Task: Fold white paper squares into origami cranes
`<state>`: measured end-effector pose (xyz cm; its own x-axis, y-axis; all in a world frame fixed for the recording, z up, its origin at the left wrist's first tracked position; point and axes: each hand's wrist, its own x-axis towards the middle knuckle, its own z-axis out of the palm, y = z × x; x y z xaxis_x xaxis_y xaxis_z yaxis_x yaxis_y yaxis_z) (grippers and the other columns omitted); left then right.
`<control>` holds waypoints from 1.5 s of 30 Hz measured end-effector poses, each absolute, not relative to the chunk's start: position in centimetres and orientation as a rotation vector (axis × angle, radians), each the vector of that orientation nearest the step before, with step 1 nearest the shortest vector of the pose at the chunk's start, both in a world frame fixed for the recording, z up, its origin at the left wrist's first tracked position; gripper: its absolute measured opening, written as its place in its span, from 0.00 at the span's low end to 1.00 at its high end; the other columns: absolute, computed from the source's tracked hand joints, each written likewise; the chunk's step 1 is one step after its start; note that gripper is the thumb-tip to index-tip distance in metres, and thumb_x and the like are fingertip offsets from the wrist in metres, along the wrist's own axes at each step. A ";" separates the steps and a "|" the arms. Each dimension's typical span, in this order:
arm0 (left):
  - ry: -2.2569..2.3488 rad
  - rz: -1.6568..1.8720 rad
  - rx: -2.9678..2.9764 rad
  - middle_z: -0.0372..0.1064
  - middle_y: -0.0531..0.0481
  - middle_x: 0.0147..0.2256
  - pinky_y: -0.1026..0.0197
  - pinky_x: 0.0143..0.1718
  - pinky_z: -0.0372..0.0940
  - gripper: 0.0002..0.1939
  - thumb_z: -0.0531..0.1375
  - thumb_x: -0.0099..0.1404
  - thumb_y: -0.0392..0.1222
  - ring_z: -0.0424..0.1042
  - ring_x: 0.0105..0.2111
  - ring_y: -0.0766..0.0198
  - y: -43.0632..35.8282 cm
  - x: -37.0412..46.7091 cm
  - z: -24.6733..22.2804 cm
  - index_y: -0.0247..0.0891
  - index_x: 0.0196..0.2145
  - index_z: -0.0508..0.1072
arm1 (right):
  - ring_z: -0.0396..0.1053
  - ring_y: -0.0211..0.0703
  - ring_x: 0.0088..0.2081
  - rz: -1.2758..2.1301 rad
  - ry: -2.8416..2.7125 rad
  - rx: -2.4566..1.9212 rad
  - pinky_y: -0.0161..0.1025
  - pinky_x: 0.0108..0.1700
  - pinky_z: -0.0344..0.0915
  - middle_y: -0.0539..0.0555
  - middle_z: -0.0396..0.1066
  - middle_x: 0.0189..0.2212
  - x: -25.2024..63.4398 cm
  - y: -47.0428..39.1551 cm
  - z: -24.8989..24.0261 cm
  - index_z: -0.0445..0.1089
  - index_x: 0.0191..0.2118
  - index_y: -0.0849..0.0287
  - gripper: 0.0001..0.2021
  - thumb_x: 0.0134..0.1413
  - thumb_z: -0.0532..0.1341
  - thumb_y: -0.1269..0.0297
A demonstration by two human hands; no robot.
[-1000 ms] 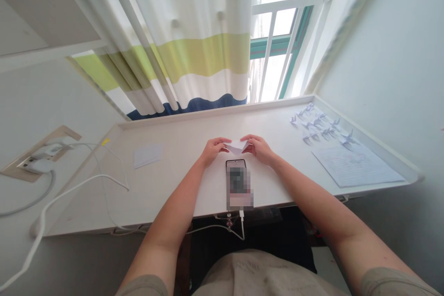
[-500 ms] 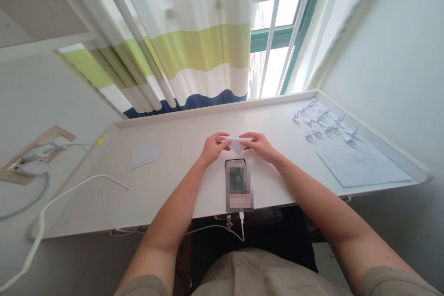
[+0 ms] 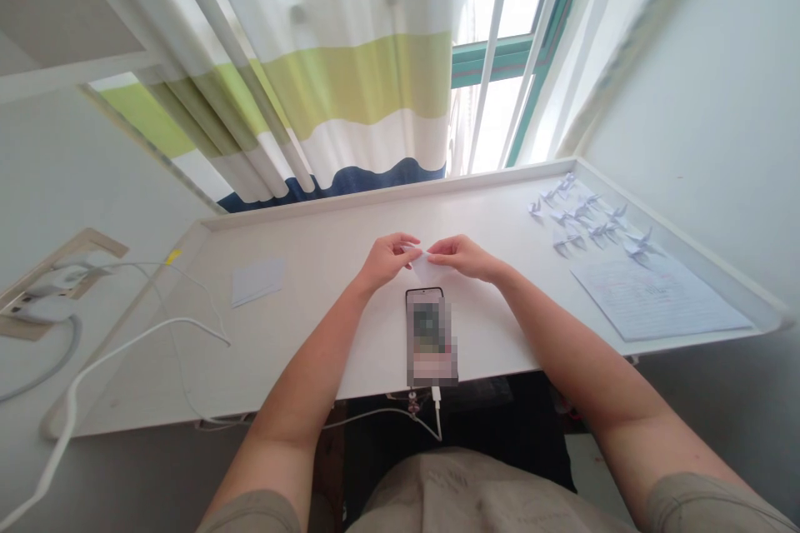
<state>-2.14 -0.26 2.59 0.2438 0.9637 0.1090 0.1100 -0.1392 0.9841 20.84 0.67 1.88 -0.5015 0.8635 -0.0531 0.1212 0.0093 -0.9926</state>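
Between my two hands is a small piece of folded white paper (image 3: pixel 426 270), held just above the white desk beyond the phone. My left hand (image 3: pixel 388 259) pinches its left side between thumb and fingers. On the other side, my right hand (image 3: pixel 459 256) grips the upper right part, fingertips close to those of the left. The fingers partly cover the paper, so its exact folds are hard to make out. Directly below the hands lies a phone (image 3: pixel 431 337) with a blurred screen and a white cable plugged into its near end.
Several folded paper cranes (image 3: pixel 587 221) stand at the back right of the desk (image 3: pixel 325 316), behind a written sheet (image 3: pixel 656 300). White paper pieces (image 3: pixel 257 281) lie at left. Cables (image 3: pixel 143 331) run from a wall socket (image 3: pixel 53 291) across the left edge. A striped curtain (image 3: pixel 356 83) hangs behind.
The paper has turned and tilted between my hands. My right fingers have shifted left toward its top middle, nearer my left fingertips. The camera view has shifted slightly.
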 end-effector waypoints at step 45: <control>1.087 0.960 1.509 0.79 0.47 0.27 0.58 0.35 0.72 0.14 0.72 0.60 0.51 0.77 0.28 0.61 -2.5 -1.5 3.0 0.36 0.31 0.82 | 0.72 0.46 0.34 1.111 -1.361 -0.905 0.45 0.40 0.70 0.53 0.77 0.30 18.4 0.6 2.3 0.79 0.34 0.55 0.29 0.52 0.69 0.30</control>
<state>-1.54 -2.53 2.99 0.2808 0.9587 0.0454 0.1634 -0.0943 0.9820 18.45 0.61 2.26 -0.1021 0.9562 0.2741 -0.0768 0.2672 -0.9606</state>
